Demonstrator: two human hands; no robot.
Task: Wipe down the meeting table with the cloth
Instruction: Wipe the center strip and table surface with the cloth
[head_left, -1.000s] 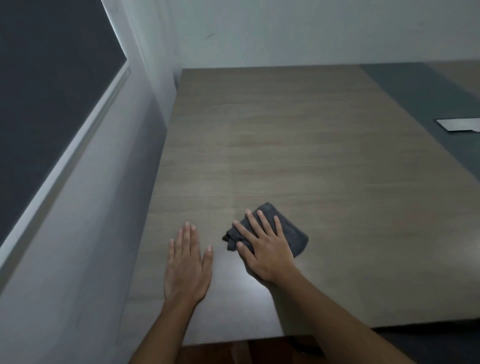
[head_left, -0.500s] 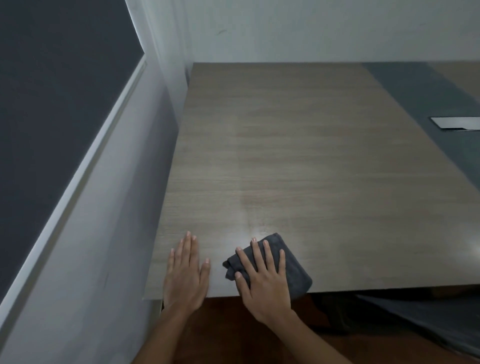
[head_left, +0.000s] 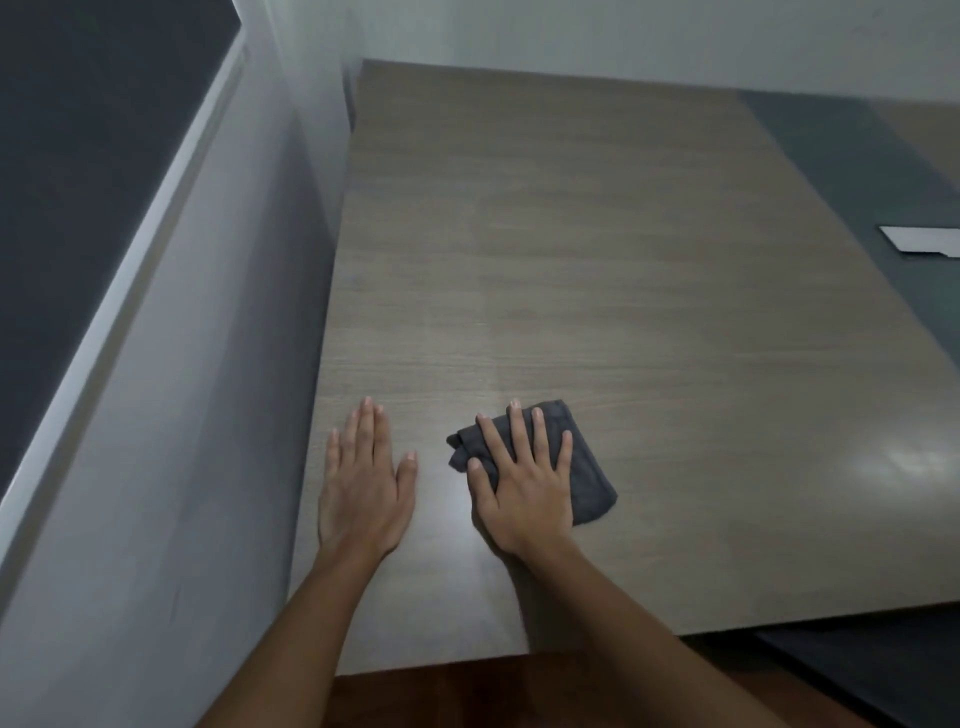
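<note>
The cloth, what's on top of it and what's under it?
The right hand lies flat on the dark grey cloth, fingers straight. The cloth rests on the wooden table. The tabletop directly beneath the cloth is covered.

Pale grey wall (head_left: 571, 31) runs behind the far edge, meeting a second grey wall (head_left: 171, 441) on the left. Large dark panel with a pale sloping frame (head_left: 130, 270) fills the upper left. Flat white rectangular plate (head_left: 919, 240) lies at the right edge on a dark grey-green inset strip (head_left: 852, 171). Reddish-brown wooden floor (head_left: 441, 691) shows at the bottom.
</note>
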